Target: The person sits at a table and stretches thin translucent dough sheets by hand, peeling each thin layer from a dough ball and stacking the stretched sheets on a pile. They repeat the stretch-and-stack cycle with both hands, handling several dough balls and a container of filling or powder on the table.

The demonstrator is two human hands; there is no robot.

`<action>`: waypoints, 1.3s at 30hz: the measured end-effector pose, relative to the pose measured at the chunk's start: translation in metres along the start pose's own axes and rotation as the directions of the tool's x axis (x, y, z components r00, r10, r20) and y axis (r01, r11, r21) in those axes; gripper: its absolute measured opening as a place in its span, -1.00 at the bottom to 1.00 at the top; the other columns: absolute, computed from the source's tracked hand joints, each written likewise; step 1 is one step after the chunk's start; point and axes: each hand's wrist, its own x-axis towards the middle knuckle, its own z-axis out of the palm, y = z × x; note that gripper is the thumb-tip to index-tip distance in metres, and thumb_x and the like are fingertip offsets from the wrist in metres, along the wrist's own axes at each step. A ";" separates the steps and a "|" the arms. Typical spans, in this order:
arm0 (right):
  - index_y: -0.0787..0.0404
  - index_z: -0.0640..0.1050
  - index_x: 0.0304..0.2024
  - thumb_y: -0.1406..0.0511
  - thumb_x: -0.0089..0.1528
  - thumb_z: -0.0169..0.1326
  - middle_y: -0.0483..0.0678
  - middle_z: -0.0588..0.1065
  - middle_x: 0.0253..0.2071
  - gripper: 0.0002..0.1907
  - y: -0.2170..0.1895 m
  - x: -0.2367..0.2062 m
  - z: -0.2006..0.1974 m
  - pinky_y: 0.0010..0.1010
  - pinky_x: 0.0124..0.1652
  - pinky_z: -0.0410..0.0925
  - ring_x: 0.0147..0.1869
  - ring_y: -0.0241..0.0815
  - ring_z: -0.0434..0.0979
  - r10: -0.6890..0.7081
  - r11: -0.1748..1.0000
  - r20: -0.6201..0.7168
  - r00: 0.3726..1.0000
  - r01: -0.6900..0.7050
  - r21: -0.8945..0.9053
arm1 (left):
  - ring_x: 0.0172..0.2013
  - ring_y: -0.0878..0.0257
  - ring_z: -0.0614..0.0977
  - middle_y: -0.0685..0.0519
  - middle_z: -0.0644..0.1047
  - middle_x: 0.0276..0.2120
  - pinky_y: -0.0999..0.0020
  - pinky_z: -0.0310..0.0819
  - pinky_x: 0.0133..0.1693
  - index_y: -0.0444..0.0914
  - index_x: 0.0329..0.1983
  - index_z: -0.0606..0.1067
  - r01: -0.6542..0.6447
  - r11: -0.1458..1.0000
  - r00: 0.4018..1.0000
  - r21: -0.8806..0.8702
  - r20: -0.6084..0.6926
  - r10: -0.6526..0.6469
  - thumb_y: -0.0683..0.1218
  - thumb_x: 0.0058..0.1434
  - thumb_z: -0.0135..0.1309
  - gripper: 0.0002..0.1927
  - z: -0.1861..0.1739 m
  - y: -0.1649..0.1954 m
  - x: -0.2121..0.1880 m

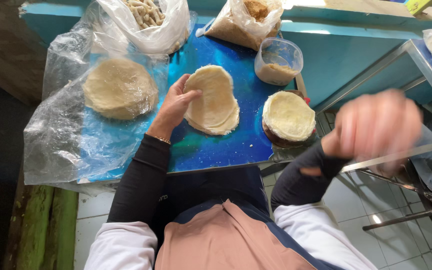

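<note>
left hand (175, 104) pinching edge of top wrapper, wrapper stack (214, 100) frame centre on blue board (216, 145) | right hand (376, 127) blurred mid-right, grip unclear | peel slowly from edge, avoid tearing

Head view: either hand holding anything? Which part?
Left hand grips the top wrapper of the stack by its left edge, lifting it. Right hand is blurred, raised beside the table; cannot tell if it holds anything.

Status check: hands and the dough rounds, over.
Left hand lifting edge of top dough round. Right hand raised, blurred, off the blue table. Nothing blocking.
</note>
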 end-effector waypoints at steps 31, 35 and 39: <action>0.20 0.59 -0.16 0.18 0.28 0.31 -0.22 0.54 -0.28 -0.75 0.196 -0.106 -0.061 -0.57 -0.29 0.37 -0.28 -0.44 0.47 0.545 0.311 -0.707 0.450 -0.892 -0.328 | -0.14 0.22 0.70 0.12 0.61 -0.20 0.23 0.64 -0.15 -0.18 -0.17 0.51 0.299 0.918 0.954 -0.261 0.053 -0.296 -0.02 0.32 0.16 -0.85 -0.004 0.000 0.003; 0.19 0.61 -0.20 0.13 0.28 0.27 -0.22 0.56 -0.33 -0.73 0.189 -0.110 -0.067 -0.57 -0.30 0.37 -0.32 -0.46 0.48 0.640 0.323 -0.689 0.339 -0.933 -0.160 | -0.14 0.23 0.68 0.13 0.59 -0.19 0.21 0.65 -0.14 -0.18 -0.16 0.52 0.300 0.924 0.954 -0.239 0.068 -0.292 -0.02 0.33 0.17 -0.84 -0.003 0.003 0.001; 0.18 0.57 -0.24 0.13 0.25 0.29 -0.24 0.53 -0.33 -0.73 0.189 -0.109 -0.063 -0.55 -0.33 0.36 -0.31 -0.45 0.48 0.664 0.276 -0.673 0.326 -0.943 -0.184 | -0.16 0.27 0.66 0.15 0.57 -0.21 0.20 0.67 -0.15 -0.18 -0.17 0.52 0.301 0.935 0.954 -0.188 0.054 -0.296 -0.02 0.32 0.18 -0.84 -0.001 0.006 0.001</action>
